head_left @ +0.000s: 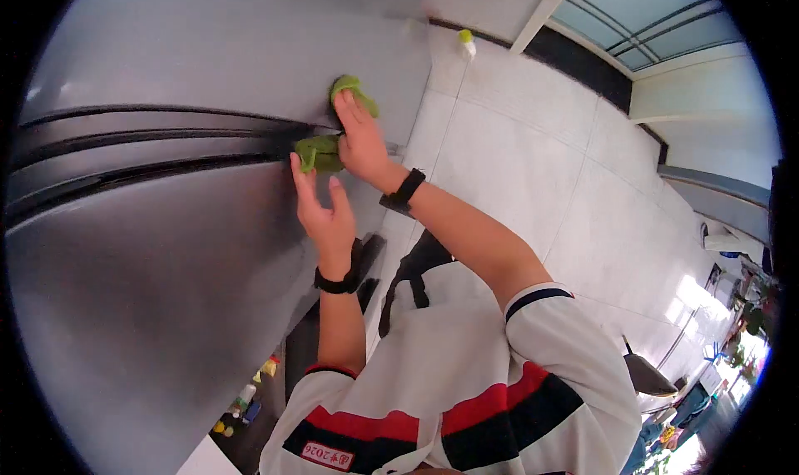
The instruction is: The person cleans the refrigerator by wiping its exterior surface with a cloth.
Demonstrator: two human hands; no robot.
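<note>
Green cloth point(320, 153) lies bunched against the dark grooves of a grey metal front that looks like a refrigerator point(183, 250). My right hand point(364, 140) presses more of this green material point(356, 96) onto the grey panel above the grooves. Whether both green parts are one cloth is hidden behind that hand. Just below, my left hand point(320, 217) points upward with its fingers extended and thumb apart. Its fingertips touch the lower edge of the cloth. Each wrist wears a black band.
Pale floor tiles point(533, 150) stretch to the right of the refrigerator. A white bottle with a yellow-green top point(467, 44) stands by the wall. A stool or chair seat point(649, 375) is at lower right. Small items point(241, 404) sit at lower left.
</note>
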